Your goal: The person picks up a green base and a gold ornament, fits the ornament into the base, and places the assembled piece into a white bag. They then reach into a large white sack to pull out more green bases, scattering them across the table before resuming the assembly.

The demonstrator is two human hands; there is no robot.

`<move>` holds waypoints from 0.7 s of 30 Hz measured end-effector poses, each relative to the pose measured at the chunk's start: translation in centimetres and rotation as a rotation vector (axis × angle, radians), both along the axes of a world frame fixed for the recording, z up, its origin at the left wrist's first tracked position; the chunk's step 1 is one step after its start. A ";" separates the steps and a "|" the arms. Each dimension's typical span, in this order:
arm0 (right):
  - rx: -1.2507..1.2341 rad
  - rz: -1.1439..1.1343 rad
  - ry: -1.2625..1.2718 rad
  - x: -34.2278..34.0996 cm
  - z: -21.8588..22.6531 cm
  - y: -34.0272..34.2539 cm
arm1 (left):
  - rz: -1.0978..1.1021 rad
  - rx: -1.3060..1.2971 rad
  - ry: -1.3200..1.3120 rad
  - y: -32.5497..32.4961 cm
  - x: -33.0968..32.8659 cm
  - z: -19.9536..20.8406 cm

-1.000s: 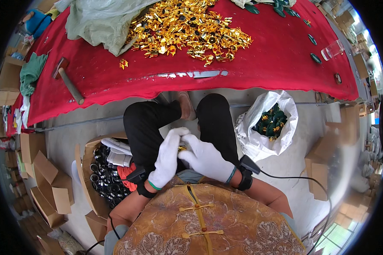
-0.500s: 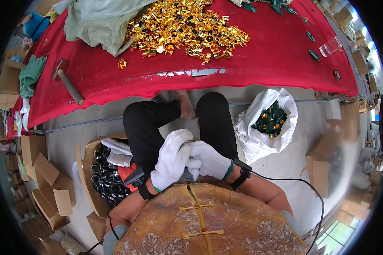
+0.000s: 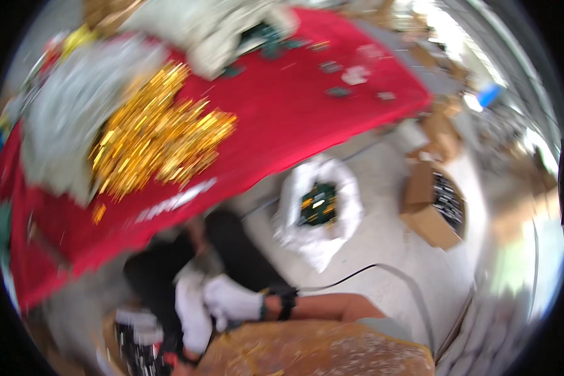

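Both my hands wear white knitted gloves and are close together over my lap, blurred by motion. My left hand (image 3: pixel 193 316) lies against my right hand (image 3: pixel 233 297), and the fingers of both are too smeared to read. Whether anything is between them I cannot make out. A black strap (image 3: pixel 287 302) circles my right wrist. Ahead on a red-covered table (image 3: pixel 276 119) is a heap of shiny gold pieces (image 3: pixel 160 138), one gold piece (image 3: pixel 98 214) lying apart. To the right of my knees a white sack (image 3: pixel 346 216) stands open, holding dark green and gold pieces (image 3: pixel 318 204).
A pale cloth or sack (image 3: pixel 81 106) lies beside the gold heap. A hammer (image 3: pixel 50 247) rests at the table's left. On the floor, a cardboard box (image 3: pixel 423 207) with dark pieces stands right; another box of black parts (image 3: pixel 135 344) is at lower left. A black cable (image 3: pixel 351 276) runs from my right wrist.
My view has swung to the right, so the table, sack and my hands appear farther left and tilted. A cardboard box of dark pieces now shows at right. My hands stay together.
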State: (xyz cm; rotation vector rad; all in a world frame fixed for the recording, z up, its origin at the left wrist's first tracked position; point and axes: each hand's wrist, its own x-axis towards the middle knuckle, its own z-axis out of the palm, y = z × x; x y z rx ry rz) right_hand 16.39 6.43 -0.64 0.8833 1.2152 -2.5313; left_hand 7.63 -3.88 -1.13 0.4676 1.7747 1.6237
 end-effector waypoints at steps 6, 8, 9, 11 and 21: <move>0.554 0.037 0.117 0.5 -0.1 0.3 | -0.307 -0.031 0.552 -0.9 -2.5 -1.7; 1.343 0.138 0.257 1.1 0.6 0.7 | -0.264 0.029 0.219 1.0 -2.3 0.2; 1.466 0.107 0.293 1.3 0.4 0.6 | -0.195 0.058 -0.114 1.5 -2.1 0.8; 1.746 0.056 0.286 1.2 -0.7 0.0 | -0.162 0.105 -0.400 1.4 -2.1 0.3; -0.122 0.146 0.348 2.1 0.9 1.7 | -0.282 0.078 0.503 -1.1 -1.4 2.1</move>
